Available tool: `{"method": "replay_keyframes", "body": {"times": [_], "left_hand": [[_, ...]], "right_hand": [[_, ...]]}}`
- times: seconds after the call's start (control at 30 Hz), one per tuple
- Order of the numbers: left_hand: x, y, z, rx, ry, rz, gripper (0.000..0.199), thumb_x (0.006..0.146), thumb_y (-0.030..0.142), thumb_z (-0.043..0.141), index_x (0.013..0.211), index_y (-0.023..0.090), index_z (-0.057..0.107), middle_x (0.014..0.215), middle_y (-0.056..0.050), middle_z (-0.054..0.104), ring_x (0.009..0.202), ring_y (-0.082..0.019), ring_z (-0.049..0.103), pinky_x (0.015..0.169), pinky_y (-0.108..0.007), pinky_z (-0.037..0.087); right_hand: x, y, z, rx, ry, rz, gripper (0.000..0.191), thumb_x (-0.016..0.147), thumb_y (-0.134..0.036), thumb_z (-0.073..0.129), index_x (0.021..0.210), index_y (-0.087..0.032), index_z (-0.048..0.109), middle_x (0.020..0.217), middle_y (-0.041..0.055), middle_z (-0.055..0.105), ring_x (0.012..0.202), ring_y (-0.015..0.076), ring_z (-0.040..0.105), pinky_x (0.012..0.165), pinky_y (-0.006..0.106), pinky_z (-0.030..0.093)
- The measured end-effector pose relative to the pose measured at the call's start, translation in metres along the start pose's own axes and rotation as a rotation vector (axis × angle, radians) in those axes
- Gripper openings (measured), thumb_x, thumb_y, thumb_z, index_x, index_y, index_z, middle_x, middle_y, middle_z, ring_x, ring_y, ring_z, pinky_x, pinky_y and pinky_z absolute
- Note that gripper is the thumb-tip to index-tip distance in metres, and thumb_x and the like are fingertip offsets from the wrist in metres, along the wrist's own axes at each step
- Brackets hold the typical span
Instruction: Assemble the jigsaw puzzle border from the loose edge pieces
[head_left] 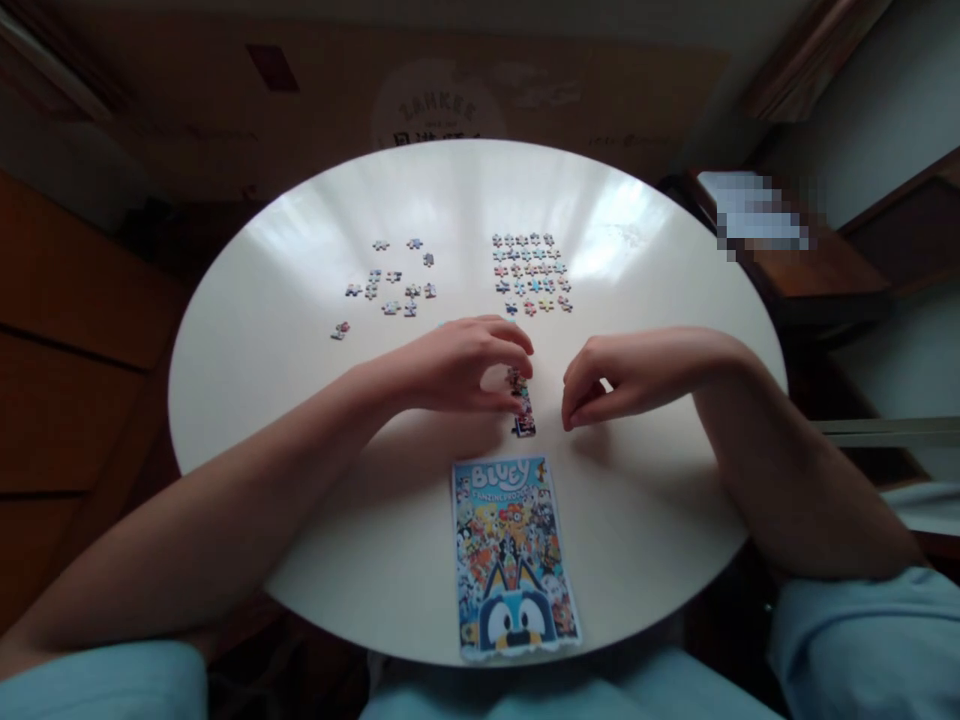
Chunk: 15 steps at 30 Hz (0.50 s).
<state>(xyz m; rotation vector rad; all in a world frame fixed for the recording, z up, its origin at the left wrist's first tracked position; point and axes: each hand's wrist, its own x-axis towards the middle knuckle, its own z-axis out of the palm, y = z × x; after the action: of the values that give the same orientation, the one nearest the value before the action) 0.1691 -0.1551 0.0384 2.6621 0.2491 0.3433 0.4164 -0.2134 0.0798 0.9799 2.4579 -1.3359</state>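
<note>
White table (247,345), scattered puzzle pieces (392,308), rowed pieces (532,269), joined strip (526,425), Bluey sheet (514,560)

Bare left hand (463,358): thumb and fingers curved into a C. Bare right hand (616,368): wrist bent sharply, fingers curled thumbward.

On my feed, pale blue clothing rings the near side of the table (645,550): a left sleeve (112,685) off its left, a rumpled right sleeve (870,640) off its right, matching fabric (570,690) between. Left hand (469,365) and right hand (630,378) are bare.
</note>
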Motion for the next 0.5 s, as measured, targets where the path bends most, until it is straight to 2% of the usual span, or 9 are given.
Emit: {"method": "replay_keyframes", "body": {"times": [0.07, 0.2, 0.33, 0.5], "left_hand": [[0.001, -0.001, -0.001, 0.008, 0.040, -0.013, 0.019, 0.086, 0.036, 0.073, 0.100, 0.024, 0.076, 0.119, -0.008, 0.071, 0.108, -0.023, 0.066, 0.095, -0.036, 0.051], [0.001, -0.005, -0.004, 0.073, 0.138, -0.083, 0.016, 0.090, 0.035, 0.066, 0.092, 0.022, 0.076, 0.109, -0.005, 0.074, 0.101, -0.021, 0.068, 0.092, -0.034, 0.051], [0.000, -0.009, -0.008, 0.151, 0.229, -0.173, 0.021, 0.091, 0.036, 0.062, 0.088, 0.020, 0.076, 0.102, -0.006, 0.075, 0.097, -0.021, 0.069, 0.089, -0.035, 0.052], [-0.003, -0.010, -0.015, 0.234, 0.279, -0.266, 0.023, 0.091, 0.035, 0.060, 0.089, 0.019, 0.077, 0.093, -0.005, 0.074, 0.087, -0.021, 0.069, 0.081, -0.034, 0.052]], "right_hand": [[0.002, 0.004, -0.001, 0.032, -0.073, 0.062, 0.026, 0.090, -0.031, 0.063, 0.101, -0.017, 0.081, 0.092, 0.0047, 0.079, 0.077, 0.0166, 0.068, 0.068, 0.024, 0.047], [0.007, 0.009, -0.002, 0.091, -0.161, 0.161, 0.026, 0.090, -0.033, 0.061, 0.094, -0.015, 0.079, 0.073, 0.0025, 0.073, 0.064, 0.0149, 0.063, 0.059, 0.024, 0.043], [0.009, 0.009, -0.002, 0.134, -0.161, 0.168, 0.025, 0.089, -0.033, 0.060, 0.088, -0.014, 0.076, 0.067, 0.0013, 0.068, 0.061, 0.0143, 0.062, 0.056, 0.024, 0.042], [0.011, 0.011, 0.000, 0.164, -0.152, 0.177, 0.028, 0.091, -0.038, 0.060, 0.083, -0.014, 0.071, 0.065, 0.0016, 0.067, 0.060, 0.0141, 0.062, 0.056, 0.024, 0.042]]}}
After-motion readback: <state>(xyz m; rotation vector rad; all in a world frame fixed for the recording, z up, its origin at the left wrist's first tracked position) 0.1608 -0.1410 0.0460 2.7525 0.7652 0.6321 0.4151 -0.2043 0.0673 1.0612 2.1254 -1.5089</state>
